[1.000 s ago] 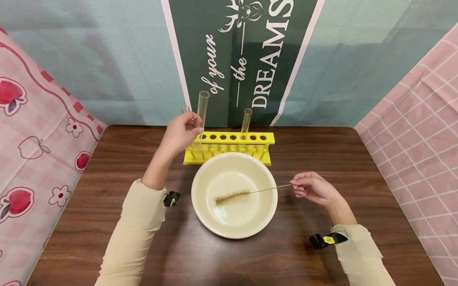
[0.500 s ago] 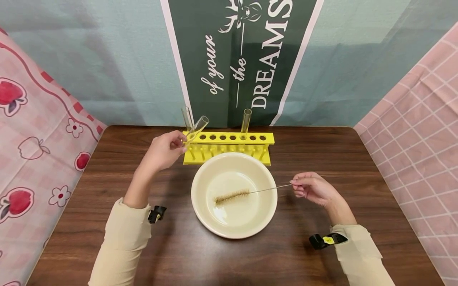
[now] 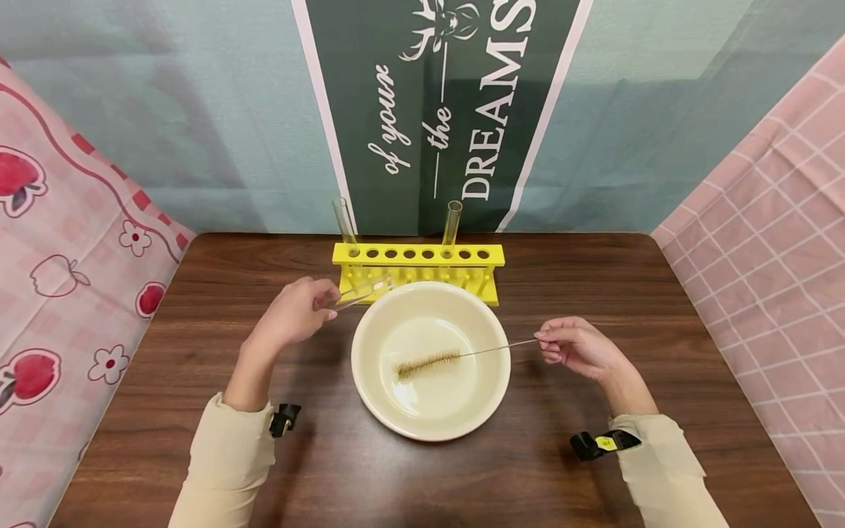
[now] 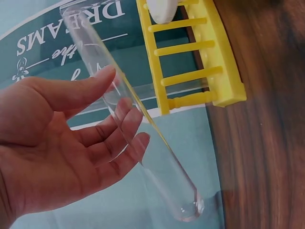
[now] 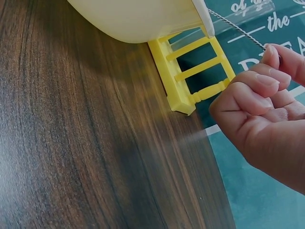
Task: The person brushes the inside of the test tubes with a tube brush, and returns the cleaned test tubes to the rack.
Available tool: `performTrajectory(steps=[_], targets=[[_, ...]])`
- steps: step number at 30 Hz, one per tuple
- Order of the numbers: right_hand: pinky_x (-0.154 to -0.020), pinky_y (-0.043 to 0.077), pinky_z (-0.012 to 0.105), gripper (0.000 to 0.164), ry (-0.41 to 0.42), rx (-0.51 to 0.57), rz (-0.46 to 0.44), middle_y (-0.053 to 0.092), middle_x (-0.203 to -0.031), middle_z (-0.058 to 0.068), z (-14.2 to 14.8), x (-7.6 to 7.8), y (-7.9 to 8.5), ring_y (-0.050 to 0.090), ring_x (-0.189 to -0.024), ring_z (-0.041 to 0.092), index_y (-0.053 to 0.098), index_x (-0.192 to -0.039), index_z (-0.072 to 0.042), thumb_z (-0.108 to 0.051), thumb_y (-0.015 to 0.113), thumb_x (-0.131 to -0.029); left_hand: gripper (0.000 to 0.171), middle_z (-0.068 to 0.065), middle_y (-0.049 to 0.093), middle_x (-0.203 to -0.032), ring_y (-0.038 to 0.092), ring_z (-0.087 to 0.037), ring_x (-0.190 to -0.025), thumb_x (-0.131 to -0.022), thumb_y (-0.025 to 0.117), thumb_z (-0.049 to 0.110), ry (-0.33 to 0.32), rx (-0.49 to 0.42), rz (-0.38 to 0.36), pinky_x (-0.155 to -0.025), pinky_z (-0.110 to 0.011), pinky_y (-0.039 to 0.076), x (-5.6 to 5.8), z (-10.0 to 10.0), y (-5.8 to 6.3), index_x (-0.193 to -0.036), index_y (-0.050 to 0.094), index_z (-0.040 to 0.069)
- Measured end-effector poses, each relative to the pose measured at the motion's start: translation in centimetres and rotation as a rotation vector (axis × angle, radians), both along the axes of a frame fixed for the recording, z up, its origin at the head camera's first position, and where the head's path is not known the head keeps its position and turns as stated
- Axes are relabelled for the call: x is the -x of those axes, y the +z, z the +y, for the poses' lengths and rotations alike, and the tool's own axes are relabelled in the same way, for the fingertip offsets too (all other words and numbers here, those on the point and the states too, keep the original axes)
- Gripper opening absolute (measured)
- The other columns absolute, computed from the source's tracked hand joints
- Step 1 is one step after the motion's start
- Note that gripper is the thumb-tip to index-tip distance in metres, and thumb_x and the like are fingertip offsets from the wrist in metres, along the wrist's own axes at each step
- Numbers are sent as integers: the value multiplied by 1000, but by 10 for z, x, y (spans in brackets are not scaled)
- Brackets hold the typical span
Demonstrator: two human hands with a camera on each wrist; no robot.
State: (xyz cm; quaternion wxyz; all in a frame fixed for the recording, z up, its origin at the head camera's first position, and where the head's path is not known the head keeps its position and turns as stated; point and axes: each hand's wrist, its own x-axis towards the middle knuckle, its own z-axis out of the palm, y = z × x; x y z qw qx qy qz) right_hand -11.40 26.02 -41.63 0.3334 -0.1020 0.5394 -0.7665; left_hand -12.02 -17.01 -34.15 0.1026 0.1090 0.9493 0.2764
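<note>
A tube (image 4: 159, 160) is held lightly by the left hand (image 3: 290, 312) between thumb and fingertips, at about 10 o'clock from the bowl (image 3: 429, 403). The tube is tilted, its mouth pointed toward 2 o'clock in the head view, in front of the rack (image 3: 419, 258); whether the rack or the bowl is touched by it cannot be told. The wire of a brush (image 3: 429, 361) is pinched at its end by the right hand (image 3: 581, 350), at 3 o'clock from the bowl, the other fingers curled in. The bowl's rim is crossed by the wire at 3 o'clock, and the bristles are seen inside, pointed toward 8 o'clock.

A black camera is worn at each wrist; on the right one a yellow label (image 3: 606, 443) is borne, too small to be read. The yellow rack is set at 12 o'clock from the bowl, on the brown table (image 3: 370, 484). Two tubes are stood in it: one (image 3: 345, 226) in the leftmost hole, another (image 3: 452, 226) in the sixth.

Beyond, a dark green banner (image 3: 409, 209) is hung, on which "of your", "the" and "DREAMS" are printed sideways, with an antlered deer's head toward 12 o'clock. At 9 o'clock an apple-printed cloth (image 3: 59, 271) is seen; at 3 o'clock, a pink checked one (image 3: 779, 242).
</note>
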Motion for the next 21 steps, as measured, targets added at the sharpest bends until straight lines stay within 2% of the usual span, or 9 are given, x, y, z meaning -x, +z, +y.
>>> performTrajectory(steps=[3, 9, 15, 21], targets=[[-54, 23, 29, 37, -7, -26, 13, 54, -65, -1, 0, -1, 1, 41, -55, 11, 65, -76, -6, 9, 35, -92, 18, -11, 53, -83, 49, -26, -79, -81, 65, 2, -16, 28, -2, -68, -40, 41, -4, -2, -3, -98, 63, 2], [-54, 38, 22, 30, -21, -100, 44, 55, -65, 0, 0, -1, 4, 46, -58, 10, 64, -75, -4, 7, 41, -91, 18, -9, 52, -83, 48, -25, -78, -80, 67, 2, -39, 45, -21, -69, -40, 41, -11, -9, -6, -97, 64, 4], [-57, 41, 24, 23, 4, -193, 109, 58, -70, 1, 7, -1, 9, 48, -61, 12, 65, -78, -5, 3, 48, -91, 17, -9, 52, -85, 47, -25, -80, -79, 68, 2, -67, 22, -37, -70, -41, 41, -13, -12, -10, -95, 64, 5], [-59, 43, 23, 25, 36, -147, 160, 59, -75, 1, 18, 1, 10, 50, -64, 11, 65, -82, -5, 7, 45, -91, 17, -9, 61, -87, 53, -23, -80, -78, 68, 0, -105, 2, -57, -71, -41, 45, -11, -13, -12, -94, 64, 3]])
